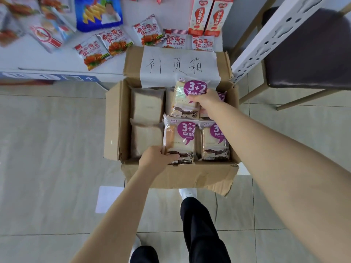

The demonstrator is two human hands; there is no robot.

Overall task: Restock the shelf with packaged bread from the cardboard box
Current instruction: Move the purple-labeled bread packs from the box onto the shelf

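We stand over the cardboard box (171,173) on the floor, and the relation that matters is that the shelf (57,59) lies beyond the box's far edge, up and away from both hands, so each packet must travel forward over the labelled far flap (179,62). Starting at the box's left wall, two plain pale bread packets (147,105) lie flat, one behind the other, untouched. Next comes our left hand (157,158), closed around the near-left corner of a purple-label bread packet (179,141) at the box's near edge; the packet's long axis runs from near edge to far edge, and it looks tilted up a little off the stack, though we cannot say it is clear of the packets under it. Just beside it to the right, a third purple-label packet (215,142) lies flat in the near-right corner. Our right hand (206,100) is farther in, toward the far-right corner, fingers curled shut over the right edge of another purple-label packet (187,99), raised and standing nearly upright against the flap. We judge this right hand the nearer to the shelf, so its packet should go first. On the shelf sit red-printed snack sachets (115,41), a blue snack bag (98,13) and two red-and-white cartons (209,16).
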